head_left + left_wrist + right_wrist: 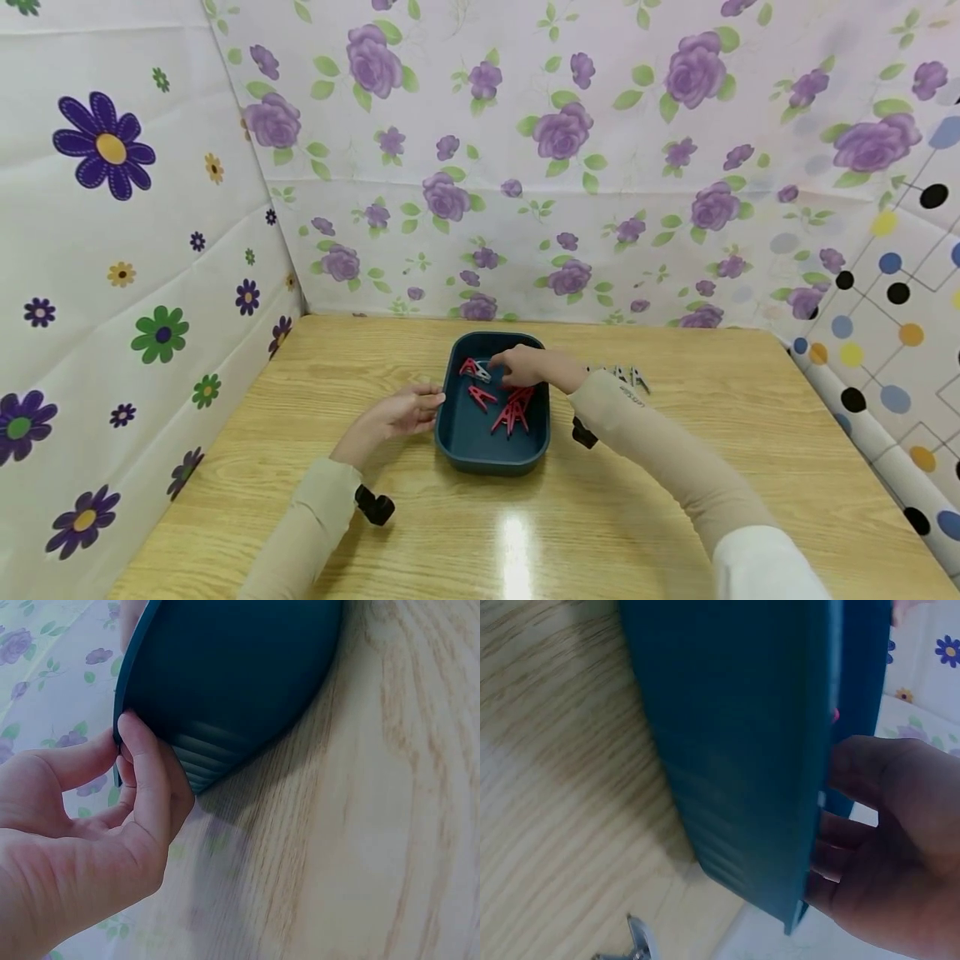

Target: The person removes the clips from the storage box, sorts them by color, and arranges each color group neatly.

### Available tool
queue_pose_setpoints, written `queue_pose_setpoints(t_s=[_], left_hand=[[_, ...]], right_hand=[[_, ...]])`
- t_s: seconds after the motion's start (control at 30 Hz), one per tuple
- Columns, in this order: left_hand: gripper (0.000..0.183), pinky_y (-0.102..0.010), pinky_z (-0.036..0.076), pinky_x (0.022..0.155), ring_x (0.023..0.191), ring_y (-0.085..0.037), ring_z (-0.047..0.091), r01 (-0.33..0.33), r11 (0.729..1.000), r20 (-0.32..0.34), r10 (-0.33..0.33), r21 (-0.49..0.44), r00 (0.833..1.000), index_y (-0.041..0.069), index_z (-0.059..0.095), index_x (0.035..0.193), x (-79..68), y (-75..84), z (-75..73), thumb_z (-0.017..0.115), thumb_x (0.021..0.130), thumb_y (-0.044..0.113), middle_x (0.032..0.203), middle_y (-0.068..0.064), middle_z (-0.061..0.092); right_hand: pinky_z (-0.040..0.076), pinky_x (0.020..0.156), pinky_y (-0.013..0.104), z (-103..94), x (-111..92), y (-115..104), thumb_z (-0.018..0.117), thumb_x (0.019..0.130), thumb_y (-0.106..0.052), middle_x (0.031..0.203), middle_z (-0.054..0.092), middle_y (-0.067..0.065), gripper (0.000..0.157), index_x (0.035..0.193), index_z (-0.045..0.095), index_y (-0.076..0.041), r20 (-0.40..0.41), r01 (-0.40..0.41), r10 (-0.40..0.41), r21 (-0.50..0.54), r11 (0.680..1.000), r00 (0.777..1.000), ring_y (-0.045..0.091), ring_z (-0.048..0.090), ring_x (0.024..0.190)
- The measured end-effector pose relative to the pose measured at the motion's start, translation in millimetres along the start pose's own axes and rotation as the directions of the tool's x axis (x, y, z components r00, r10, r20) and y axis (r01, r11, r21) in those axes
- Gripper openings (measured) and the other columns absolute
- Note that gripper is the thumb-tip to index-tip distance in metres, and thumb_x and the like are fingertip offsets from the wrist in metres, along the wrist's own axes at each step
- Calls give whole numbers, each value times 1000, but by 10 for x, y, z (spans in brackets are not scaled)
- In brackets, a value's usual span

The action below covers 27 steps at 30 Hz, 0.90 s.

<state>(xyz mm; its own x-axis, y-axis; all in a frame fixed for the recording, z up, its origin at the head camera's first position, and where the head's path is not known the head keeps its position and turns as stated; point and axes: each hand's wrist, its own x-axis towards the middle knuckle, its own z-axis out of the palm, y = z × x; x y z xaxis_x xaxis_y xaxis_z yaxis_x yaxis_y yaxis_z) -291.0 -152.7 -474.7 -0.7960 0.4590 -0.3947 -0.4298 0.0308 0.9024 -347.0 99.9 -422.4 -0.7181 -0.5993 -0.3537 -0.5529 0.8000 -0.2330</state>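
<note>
A dark teal plastic bin (491,450) stands on the table, with several red clothespins (513,414) lying in its right half. Another red clothespin (482,397) lies nearer its middle, and a grey clothespin (480,374) is beside a red one at the far left. My left hand (412,410) pinches the bin's left rim between thumb and fingers, clearest in the left wrist view. Over the right rim, my right hand (525,367) reaches down inside, close to the clothespins. In the right wrist view the bin's wall hides its fingertips, so what they hold is unclear.
Several grey clothespins (633,379) lie in a row on the wooden table (675,467) right of the bin, partly behind my right forearm. A flowered cloth (465,208) hangs at the back, and patterned sheets rise on both sides.
</note>
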Motion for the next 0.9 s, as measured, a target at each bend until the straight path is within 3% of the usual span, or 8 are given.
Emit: queue_pose_setpoints(t_s=[0.27,0.37,0.43,0.5,0.57,0.63,0.8,0.9], left_hand=[[20,-21,53,68,76,-7,63,-4,1000,11,4,-4,1000,3,49,119,13,-32,14,50,101,11,91,1,66],[17,-21,53,69,77,-7,63,2,1000,15,-2,-8,1000,4,50,116,8,-28,21,50,101,11,91,1,66],[16,-22,53,69,77,-8,63,2,1000,21,-2,-12,1000,5,51,115,-2,-17,23,51,100,11,91,1,66],[17,-21,53,68,77,-8,63,2,1000,29,-2,-14,1000,4,50,116,-12,-7,20,50,100,11,91,1,66],[19,-21,53,68,76,-8,62,-1,1000,33,1,-14,999,4,49,118,-20,1,16,50,101,11,91,1,66],[19,-21,52,67,76,-7,62,0,1000,33,1,-13,999,4,48,118,-23,7,12,50,101,11,90,2,66],[19,-20,52,67,76,-7,61,-7,1000,27,7,-10,1000,3,47,118,-25,10,-7,49,101,11,90,2,64],[22,-20,52,67,76,-7,61,-6,1000,27,6,-9,1000,2,46,121,-16,7,-8,48,101,11,90,2,64]], right_hand=[[34,57,26,145,123,-48,50,100,-13,63,43,-2,52,149,37,-21,38,-60,60,-25,998,997,12,38,54],[34,56,26,177,163,-38,50,100,-14,60,38,-1,55,151,33,-23,38,-78,79,-45,996,996,11,34,50],[35,59,27,188,182,-39,51,100,-15,70,48,3,56,151,31,-23,30,-89,91,-60,994,995,13,38,54],[38,65,28,190,196,-47,52,100,-15,92,58,7,56,151,31,-24,21,-90,92,-77,993,996,14,44,64],[38,72,30,189,203,-59,53,99,-16,117,60,11,56,151,33,-22,10,-78,79,-95,992,997,15,48,76],[38,74,30,185,202,-73,54,99,-15,123,61,13,53,149,37,-18,-8,-52,51,-121,991,999,16,49,80],[43,66,26,177,184,-99,57,95,-9,84,66,6,36,131,57,-9,-83,-16,6,-122,992,997,13,51,66],[45,67,26,182,158,-95,60,93,-8,81,63,4,22,115,64,-10,-117,-14,0,-118,993,993,12,52,68]])
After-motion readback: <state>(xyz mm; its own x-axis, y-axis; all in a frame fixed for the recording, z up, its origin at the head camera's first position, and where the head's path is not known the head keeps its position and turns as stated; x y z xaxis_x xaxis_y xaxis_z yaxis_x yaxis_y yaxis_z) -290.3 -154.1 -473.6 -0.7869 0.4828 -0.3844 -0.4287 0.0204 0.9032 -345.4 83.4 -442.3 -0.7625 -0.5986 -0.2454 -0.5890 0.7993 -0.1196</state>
